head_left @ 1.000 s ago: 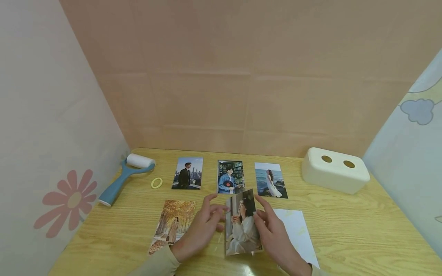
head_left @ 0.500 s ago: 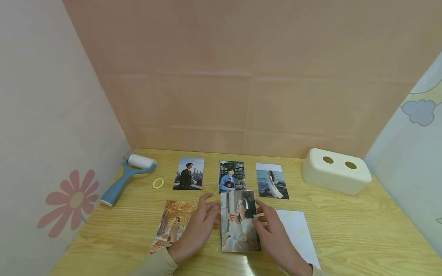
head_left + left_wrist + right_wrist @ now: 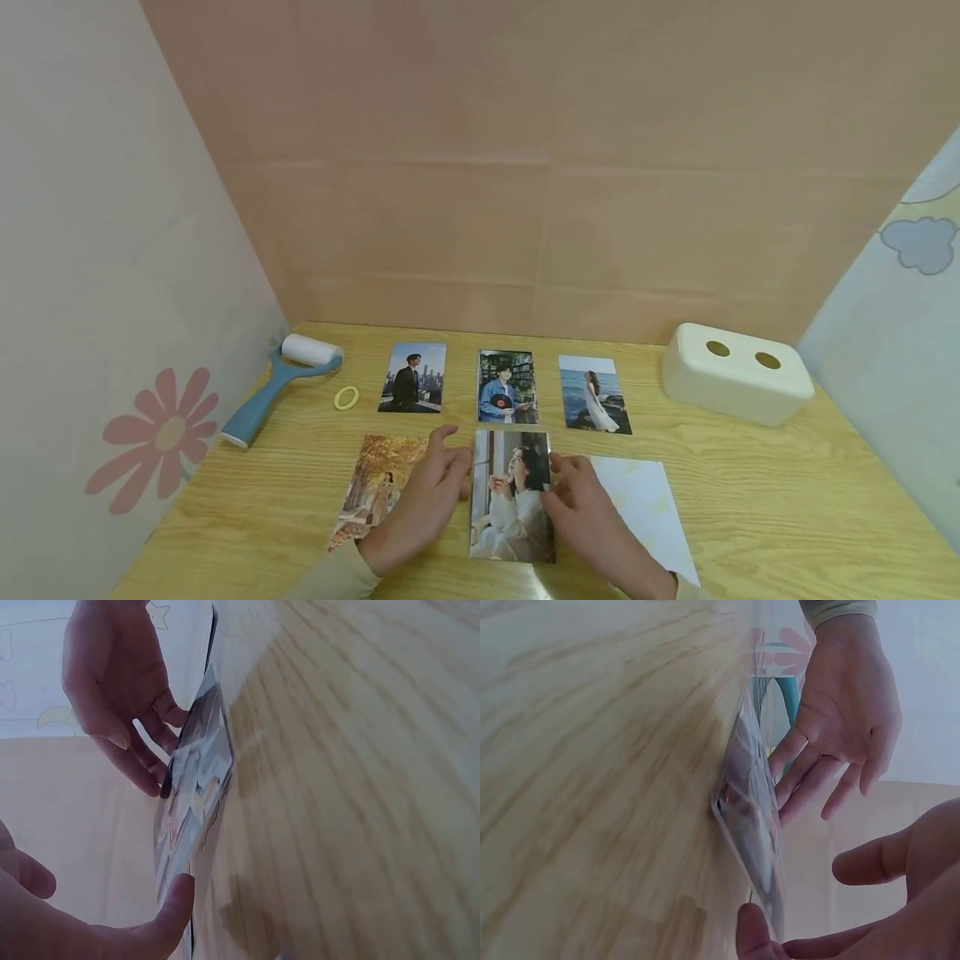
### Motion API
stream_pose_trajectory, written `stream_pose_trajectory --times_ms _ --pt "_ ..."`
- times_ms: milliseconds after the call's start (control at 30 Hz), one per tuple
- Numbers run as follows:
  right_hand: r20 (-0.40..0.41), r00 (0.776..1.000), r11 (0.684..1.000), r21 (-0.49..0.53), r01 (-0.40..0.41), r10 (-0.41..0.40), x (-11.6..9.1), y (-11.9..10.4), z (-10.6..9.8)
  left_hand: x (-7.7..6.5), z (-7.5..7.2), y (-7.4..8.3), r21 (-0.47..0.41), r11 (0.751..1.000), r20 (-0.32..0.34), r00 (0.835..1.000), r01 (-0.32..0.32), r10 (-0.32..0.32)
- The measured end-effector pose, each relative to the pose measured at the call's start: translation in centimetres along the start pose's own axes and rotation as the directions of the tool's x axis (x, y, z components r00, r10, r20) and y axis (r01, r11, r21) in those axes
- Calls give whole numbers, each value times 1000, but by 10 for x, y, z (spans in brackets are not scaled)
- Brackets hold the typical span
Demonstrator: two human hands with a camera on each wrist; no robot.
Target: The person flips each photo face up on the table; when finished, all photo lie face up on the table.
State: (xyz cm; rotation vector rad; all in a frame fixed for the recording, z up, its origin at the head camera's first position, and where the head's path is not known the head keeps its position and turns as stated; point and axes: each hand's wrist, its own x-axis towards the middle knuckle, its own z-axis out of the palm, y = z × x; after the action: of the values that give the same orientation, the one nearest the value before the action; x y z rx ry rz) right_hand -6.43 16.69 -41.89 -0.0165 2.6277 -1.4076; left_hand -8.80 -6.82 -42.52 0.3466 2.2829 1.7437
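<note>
A glossy photo (image 3: 513,508) of a person in a white sweater lies at the table's front middle, between both hands. Along its left edge my left hand (image 3: 423,504) has relaxed fingers right at the rim. Opposite, my right hand (image 3: 596,521) touches the right edge with its fingertips. In the left wrist view the photo (image 3: 193,780) appears edge-on, low over the wood, with a left fingertip at its border. From the right wrist, the right thumb stands apart from the photo (image 3: 750,825). An autumn photo (image 3: 375,483) lies partly under the left forearm.
Behind stand three photos in a row: a city photo (image 3: 412,377), a record photo (image 3: 507,386) and a sea photo (image 3: 594,394). A white sheet (image 3: 648,508) lies beside the right hand. Farther out are a lint roller (image 3: 273,383), a yellow ring (image 3: 347,398) and a cream box (image 3: 735,379).
The sweater photo has come down from a raised, tilted pose and straightened, shifting slightly left and toward the front. The right thumb and fingers have loosened their grip on it.
</note>
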Motion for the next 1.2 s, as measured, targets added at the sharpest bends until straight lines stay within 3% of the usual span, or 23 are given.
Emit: stream_pose_trajectory --times_ms 300,767,967,1200 --pt "54 996 996 -71 -61 65 1 0 2 3 -2 -4 33 999 24 1000 2 -3" --pt "105 991 991 -107 -76 87 0 -1 5 5 0 -4 66 998 29 1000 -6 4" --pt "88 993 989 -133 -61 73 -1 2 4 5 1 -4 82 996 34 999 17 -20" --pt "-6 1000 988 -151 -15 15 -8 4 1 7 5 2 58 998 45 999 25 -27"
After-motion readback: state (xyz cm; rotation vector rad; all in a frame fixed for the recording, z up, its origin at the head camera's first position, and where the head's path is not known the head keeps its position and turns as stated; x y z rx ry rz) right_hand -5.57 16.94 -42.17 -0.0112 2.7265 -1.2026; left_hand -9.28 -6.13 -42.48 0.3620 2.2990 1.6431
